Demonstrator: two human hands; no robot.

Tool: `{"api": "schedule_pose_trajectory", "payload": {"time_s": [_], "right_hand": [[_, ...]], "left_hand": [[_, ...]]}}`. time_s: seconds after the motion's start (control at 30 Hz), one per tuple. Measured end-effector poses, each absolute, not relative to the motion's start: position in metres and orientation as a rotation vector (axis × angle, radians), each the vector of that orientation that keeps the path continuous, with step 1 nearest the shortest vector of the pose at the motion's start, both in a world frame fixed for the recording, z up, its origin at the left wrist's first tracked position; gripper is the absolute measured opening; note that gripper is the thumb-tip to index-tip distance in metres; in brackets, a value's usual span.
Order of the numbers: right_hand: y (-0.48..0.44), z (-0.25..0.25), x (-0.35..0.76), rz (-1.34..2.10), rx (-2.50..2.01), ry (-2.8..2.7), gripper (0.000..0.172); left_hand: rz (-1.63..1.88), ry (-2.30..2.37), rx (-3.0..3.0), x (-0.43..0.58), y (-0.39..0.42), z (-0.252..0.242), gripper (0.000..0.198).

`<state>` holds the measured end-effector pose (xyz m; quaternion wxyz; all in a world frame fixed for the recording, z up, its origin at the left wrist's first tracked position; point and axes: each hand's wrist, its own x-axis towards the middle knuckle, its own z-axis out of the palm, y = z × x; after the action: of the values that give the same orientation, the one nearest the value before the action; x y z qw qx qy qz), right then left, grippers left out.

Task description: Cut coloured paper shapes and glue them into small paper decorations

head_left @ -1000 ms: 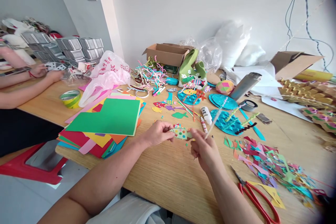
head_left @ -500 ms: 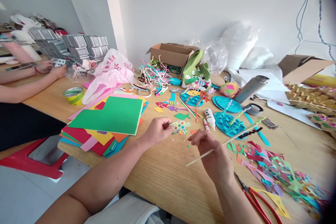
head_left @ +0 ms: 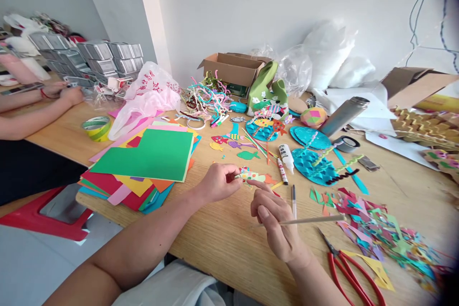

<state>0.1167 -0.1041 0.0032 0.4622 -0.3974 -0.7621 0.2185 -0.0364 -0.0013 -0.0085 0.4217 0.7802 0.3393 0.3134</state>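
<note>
My left hand (head_left: 219, 182) pinches a pale green paper fish (head_left: 254, 177) with coloured dots by its left end, just above the table. In my right hand (head_left: 275, 222) a thin pale stick (head_left: 319, 220) lies across the palm, held by the curled fingers and thumb. The right index finger reaches out to the fish; whether it touches cannot be made out. Beyond the fish lie several small paper fish, among them a green fish (head_left: 248, 155) and a yellow fish (head_left: 216, 146). A white glue bottle (head_left: 286, 158), a marker (head_left: 282, 171) and a pen (head_left: 294, 201) are close by.
Coloured paper sheets (head_left: 143, 155) are stacked at left. Red-handled scissors (head_left: 336, 253) and paper scraps (head_left: 387, 229) lie at right. Blue textured discs (head_left: 311, 167), a metal flask (head_left: 346, 114) and a cardboard box (head_left: 233, 67) stand farther back. A co-worker's hands (head_left: 70, 95) are at far left.
My right hand has moved down and left, its index finger now stretched toward the fish. The stick has swung from slanting to nearly level. A pen now shows beside the hand.
</note>
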Motion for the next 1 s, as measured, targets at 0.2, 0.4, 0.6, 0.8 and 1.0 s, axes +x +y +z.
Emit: {"api": "schedule_pose_trajectory", "payload": {"time_s": [0.2, 0.4, 0.6, 0.8, 1.0], "right_hand": [[-0.1043, 0.0053, 0.1145, 0.506, -0.989, -1.924, 0.026], [-0.1053, 0.0036, 0.1133, 0.492, -0.985, -1.943, 0.025], [-0.106, 0.0045, 0.1128, 0.468, -1.0, -1.944, 0.025], [-0.106, 0.0038, 0.1132, 0.466, -0.992, -1.915, 0.025], [-0.1071, 0.0035, 0.1126, 0.476, -1.0, -1.938, 0.024]], "left_hand": [[0.777, 0.858, 1.987, -0.0357, -0.0027, -0.0073, 0.018], [0.77, 0.867, 1.993, -0.0353, -0.003, -0.0079, 0.014], [0.772, 0.857, 1.999, -0.0357, -0.0022, -0.0073, 0.017], [0.768, 0.875, 1.98, -0.0356, -0.0021, -0.0083, 0.018], [0.762, 0.874, 1.974, -0.0357, -0.0027, -0.006, 0.019]]}}
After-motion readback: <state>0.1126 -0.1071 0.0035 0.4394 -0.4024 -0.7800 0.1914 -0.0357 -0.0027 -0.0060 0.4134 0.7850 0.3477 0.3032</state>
